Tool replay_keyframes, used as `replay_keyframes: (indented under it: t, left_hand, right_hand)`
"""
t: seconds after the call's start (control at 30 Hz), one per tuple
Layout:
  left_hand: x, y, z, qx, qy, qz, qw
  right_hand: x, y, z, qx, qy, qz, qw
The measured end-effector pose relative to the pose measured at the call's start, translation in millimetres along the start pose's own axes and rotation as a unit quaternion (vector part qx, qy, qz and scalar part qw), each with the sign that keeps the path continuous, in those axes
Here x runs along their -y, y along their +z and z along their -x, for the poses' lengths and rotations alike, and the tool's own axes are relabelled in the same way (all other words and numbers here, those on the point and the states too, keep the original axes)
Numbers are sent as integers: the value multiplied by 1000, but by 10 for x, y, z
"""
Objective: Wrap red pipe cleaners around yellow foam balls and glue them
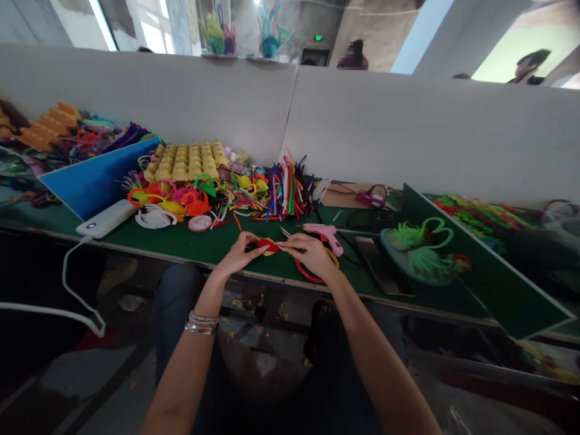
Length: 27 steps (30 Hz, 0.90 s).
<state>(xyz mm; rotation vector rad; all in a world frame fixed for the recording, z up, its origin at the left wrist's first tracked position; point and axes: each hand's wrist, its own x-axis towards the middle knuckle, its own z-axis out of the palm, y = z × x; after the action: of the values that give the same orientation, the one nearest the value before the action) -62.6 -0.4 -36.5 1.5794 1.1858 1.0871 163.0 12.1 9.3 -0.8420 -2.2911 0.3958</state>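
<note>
head: piece (268, 245) pinched; dish (390, 254) holds figure (421, 244)

Craft workshop (pipe cleaners (285, 193), glue gun (324, 232))

Nothing I can read from here — the small green lit sign (319, 37) far off at twelve o'clock is just a blur.

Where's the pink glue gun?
In the head view, the pink glue gun lies on the green table just beyond the right hand, to the right of the colourful pipe cleaner pile.
</note>
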Motion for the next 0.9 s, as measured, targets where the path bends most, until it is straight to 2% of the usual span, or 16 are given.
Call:
replay_keyframes:
  t: [0.17,0.37,0.6,0.9]
  left_hand:
    - [-43,13,46,-24,14,-8,1000]
    - [-16,-8,39,-3,20,-9,1000]
    - [-5,-9,30,-5,7,-21,1000]
    - [-17,7,28,-42,-1,-53,998]
  right_hand:
    - [15,-28,22,2,6,9,1000]
    - [44,-70,40,8,51,8,999]
    - [107,-54,27,15,77,17,997]
    - [83,17,23,25,91,-1,996]
